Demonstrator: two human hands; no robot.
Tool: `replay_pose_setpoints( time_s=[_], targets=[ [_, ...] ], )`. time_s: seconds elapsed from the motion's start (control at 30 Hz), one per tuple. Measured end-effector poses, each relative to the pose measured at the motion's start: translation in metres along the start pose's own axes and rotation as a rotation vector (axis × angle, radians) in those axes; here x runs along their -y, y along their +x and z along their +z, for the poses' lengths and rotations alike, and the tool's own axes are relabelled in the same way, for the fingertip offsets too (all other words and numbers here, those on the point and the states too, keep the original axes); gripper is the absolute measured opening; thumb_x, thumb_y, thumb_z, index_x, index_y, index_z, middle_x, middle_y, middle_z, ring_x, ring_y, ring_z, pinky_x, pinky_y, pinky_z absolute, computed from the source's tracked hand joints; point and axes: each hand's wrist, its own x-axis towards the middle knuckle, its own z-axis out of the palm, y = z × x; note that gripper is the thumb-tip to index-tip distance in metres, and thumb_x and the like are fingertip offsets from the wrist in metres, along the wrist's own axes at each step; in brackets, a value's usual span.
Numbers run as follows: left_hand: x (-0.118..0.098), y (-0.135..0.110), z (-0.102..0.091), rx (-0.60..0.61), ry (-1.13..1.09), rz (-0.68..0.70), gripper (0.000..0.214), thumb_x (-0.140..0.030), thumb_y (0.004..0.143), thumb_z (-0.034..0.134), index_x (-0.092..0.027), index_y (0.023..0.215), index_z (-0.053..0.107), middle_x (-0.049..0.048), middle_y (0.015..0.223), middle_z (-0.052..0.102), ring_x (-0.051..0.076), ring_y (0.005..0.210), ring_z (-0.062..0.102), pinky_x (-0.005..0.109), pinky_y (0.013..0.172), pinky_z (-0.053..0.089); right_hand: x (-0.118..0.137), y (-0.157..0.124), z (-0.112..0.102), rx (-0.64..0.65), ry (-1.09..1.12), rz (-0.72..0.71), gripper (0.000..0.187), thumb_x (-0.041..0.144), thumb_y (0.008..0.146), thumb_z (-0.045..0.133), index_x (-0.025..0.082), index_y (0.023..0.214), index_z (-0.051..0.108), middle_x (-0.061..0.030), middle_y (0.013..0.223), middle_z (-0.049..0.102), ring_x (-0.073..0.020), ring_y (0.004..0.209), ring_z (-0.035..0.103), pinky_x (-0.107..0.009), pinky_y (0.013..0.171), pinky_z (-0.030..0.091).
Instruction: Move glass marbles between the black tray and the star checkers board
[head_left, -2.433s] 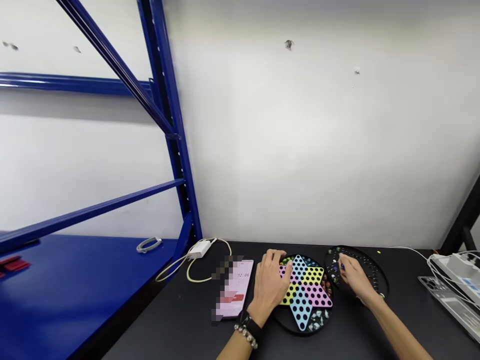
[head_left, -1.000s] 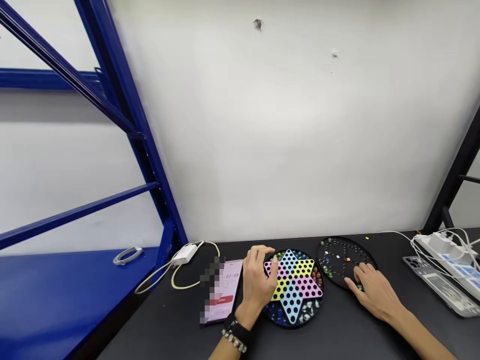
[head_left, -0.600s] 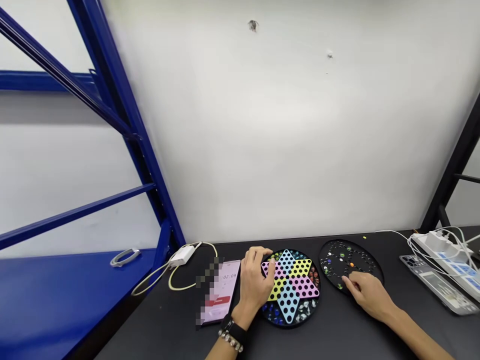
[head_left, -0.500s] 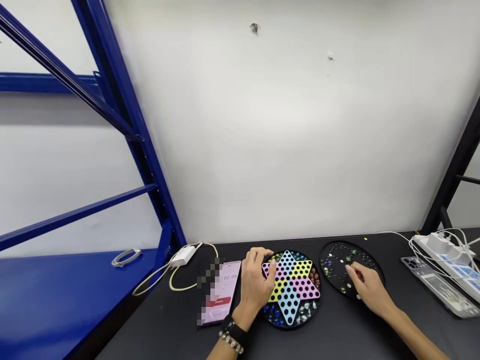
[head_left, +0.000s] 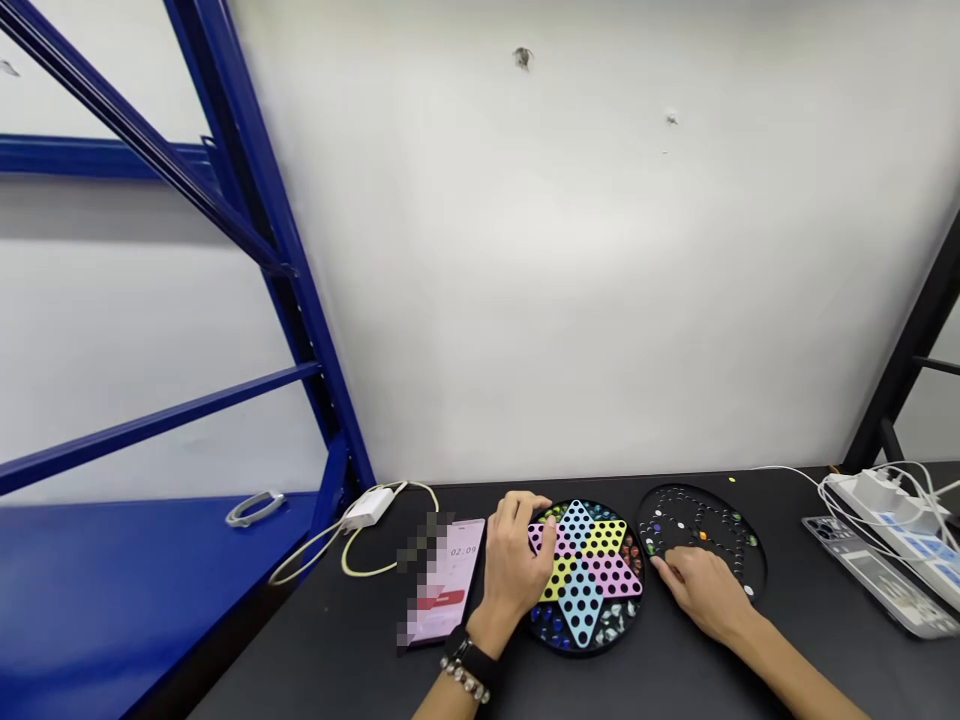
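Observation:
A round Chinese checkers board (head_left: 592,540) with a pink, yellow and blue star lies on the black table, with coloured marbles in the pockets around the star. My left hand (head_left: 517,555) is curved over its left rim, thumb on the star's pink point. To the right is a round black tray (head_left: 701,510) with rows of small dimples and several loose marbles, including an orange one (head_left: 703,536). My right hand (head_left: 705,590) is low over the tray's near left part, fingers curled and pointing left. Its fingertips are mostly hidden, so whatever they hold cannot be made out.
A phone (head_left: 448,585) with a lit timer screen lies left of the board, near a white adapter (head_left: 369,508) and cable. At right are another phone (head_left: 874,575) and a power strip (head_left: 915,530) with tangled cables. A blue metal frame (head_left: 277,230) stands at left.
My right hand has moved left and slightly nearer across the tray. Marbles in the tray have shifted, and an orange one now shows. My left hand stays on the board's rim.

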Motion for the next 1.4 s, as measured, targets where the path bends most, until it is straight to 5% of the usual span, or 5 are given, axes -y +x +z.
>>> replay_pose_setpoints(
  time_s=[0.4,0.73,0.97,1.1,1.4],
  targets=[
    [0.000,0.000,-0.001,0.002,0.005,-0.004,0.016,-0.027,0.091,0.047,-0.023,0.098,0.061,0.0053,0.099,0.063,0.025,0.094,0.061,0.039,0.082,0.049,0.022,0.034,0.006,0.084,-0.113,-0.023,0.023,0.027,0.102,0.034,0.020,0.100,0.056,-0.0069,0.072,0.069,-0.0224,0.066,0.068,-0.028,0.060,0.040],
    [0.002,0.000,0.000,0.011,-0.006,0.003,0.016,-0.028,0.092,0.046,-0.023,0.097,0.060,0.0053,0.099,0.063,0.025,0.094,0.061,0.040,0.082,0.049,-0.057,0.040,-0.043,-0.176,1.155,0.470,0.047,0.068,0.089,0.022,0.027,0.073,0.038,0.0072,0.057,0.037,-0.0107,0.037,0.030,-0.024,0.036,0.024],
    [0.004,0.000,-0.001,0.023,0.004,0.012,0.016,-0.028,0.092,0.046,-0.024,0.097,0.061,0.0049,0.098,0.064,0.024,0.093,0.062,0.039,0.081,0.050,-0.118,0.023,-0.029,-0.145,0.263,0.538,0.039,0.048,0.092,0.037,0.024,0.065,0.051,-0.0051,0.059,0.059,-0.0245,0.058,0.062,-0.031,0.053,0.038],
    [0.005,-0.001,0.000,0.043,-0.002,0.000,0.017,-0.029,0.093,0.045,-0.024,0.097,0.060,0.0053,0.099,0.063,0.025,0.093,0.062,0.039,0.081,0.050,-0.120,0.017,-0.012,0.010,-0.219,0.403,0.030,0.040,0.099,0.038,0.020,0.091,0.059,-0.0115,0.076,0.071,-0.0302,0.070,0.071,-0.032,0.058,0.041],
    [0.003,0.001,-0.001,0.048,-0.005,-0.007,0.016,-0.027,0.092,0.045,-0.024,0.097,0.060,0.0050,0.098,0.063,0.025,0.092,0.062,0.039,0.081,0.050,-0.112,0.035,-0.010,-0.104,-0.402,0.259,0.042,0.050,0.099,0.040,0.014,0.099,0.060,-0.0125,0.063,0.069,-0.0292,0.063,0.072,-0.029,0.057,0.040]
  ],
)
